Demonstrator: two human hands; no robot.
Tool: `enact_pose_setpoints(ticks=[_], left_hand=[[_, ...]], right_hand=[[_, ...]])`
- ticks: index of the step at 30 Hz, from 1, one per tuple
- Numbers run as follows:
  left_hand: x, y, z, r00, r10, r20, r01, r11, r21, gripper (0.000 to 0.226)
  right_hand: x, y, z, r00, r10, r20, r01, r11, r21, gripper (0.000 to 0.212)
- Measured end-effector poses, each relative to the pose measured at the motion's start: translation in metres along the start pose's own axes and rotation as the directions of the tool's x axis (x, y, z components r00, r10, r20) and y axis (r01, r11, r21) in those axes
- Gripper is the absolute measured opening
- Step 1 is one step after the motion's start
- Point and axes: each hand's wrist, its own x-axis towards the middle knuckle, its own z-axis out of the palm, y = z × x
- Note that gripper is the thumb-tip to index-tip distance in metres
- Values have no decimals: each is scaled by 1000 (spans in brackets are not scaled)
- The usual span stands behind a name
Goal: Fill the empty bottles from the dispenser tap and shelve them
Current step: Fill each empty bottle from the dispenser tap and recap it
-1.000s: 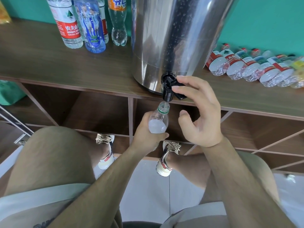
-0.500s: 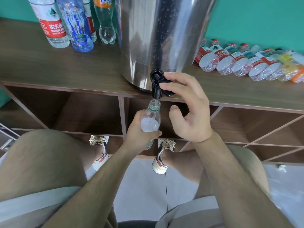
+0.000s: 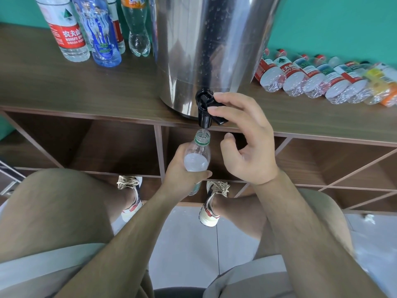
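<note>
1. Under the black tap (image 3: 203,118) of the steel dispenser (image 3: 210,50), the left hand (image 3: 184,176) grips a clear bottle (image 3: 196,155), with its fingers and thumb wrapped round the body. The uncapped mouth, with a green ring at the neck, sits just below the spout and does not touch it.
2. A thin stream of water runs from the spout into the bottle's mouth. The water surface shows up in the shoulder of the bottle, just above the gripping fingers.
3. The right hand (image 3: 247,145) hooks its bent fingers over the tap's black lever (image 3: 219,121), fingertips on top of it. The thumb is held apart lower down and touches nothing.
4. The dispenser stands on the brown wooden worktop (image 3: 86,89) with its base at the front edge. The tap overhangs the open shelf compartments (image 3: 107,145) below.
5. Left of the dispenser, several standing bottles (image 3: 71,33) are grouped close together at the back of the worktop. They carry red, blue and orange labels.
6. Right of the dispenser, a row of lying bottles (image 3: 294,76) rests side by side with the bases toward the camera. Most have red-and-white labels, and the far ones are yellow and orange.
7. Below the arms, the person's knees in khaki shorts frame two laced shoes (image 3: 211,203) on the pale tiled floor (image 3: 182,244), close to the foot of the shelf.
</note>
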Motion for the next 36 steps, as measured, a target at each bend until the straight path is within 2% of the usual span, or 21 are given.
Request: enact_pose_setpoints(ticks=[36], left_hand=[[-3,3,2,1000,-7,-7,7,1000,15,80]], right_hand=[[0,5,1,1000,-7,-14,6,998,-59,60]])
